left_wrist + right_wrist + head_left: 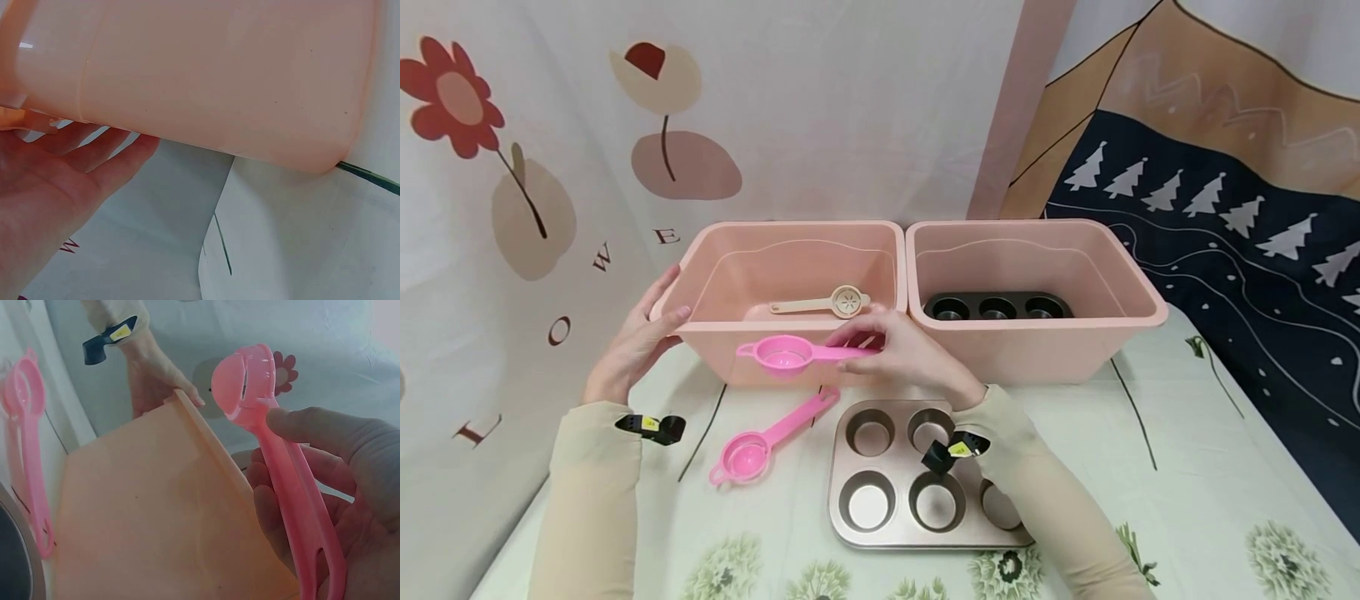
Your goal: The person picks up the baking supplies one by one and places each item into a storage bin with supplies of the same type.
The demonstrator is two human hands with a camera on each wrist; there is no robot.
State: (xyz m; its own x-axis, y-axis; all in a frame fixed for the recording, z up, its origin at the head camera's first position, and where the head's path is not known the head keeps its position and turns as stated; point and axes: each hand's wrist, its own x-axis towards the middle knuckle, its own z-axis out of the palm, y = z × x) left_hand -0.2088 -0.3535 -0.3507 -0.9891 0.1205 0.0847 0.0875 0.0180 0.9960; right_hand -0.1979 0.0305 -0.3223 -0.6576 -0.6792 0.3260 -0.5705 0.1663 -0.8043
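Note:
My right hand (904, 350) holds a pink egg separator (785, 355) by its handle, just in front of the left pink bin (775, 354). In the right wrist view its slotted cup points up, and my thumb lies on the handle near the cup. My left hand (638, 337) rests against the left end of that bin, fairly straight fingers along its side and the thumb at the front corner of the rim. Inside that bin lies a cream egg separator (846, 302). A second pink egg separator (747, 456) lies on the table below the held one.
A silver muffin tin (901, 475) lies on the table, partly hidden under my right forearm. The right pink bin (1037, 350) stands beside the left one and contains a black muffin tin (997, 309). Patterned cloths (850, 108) hang behind the bins.

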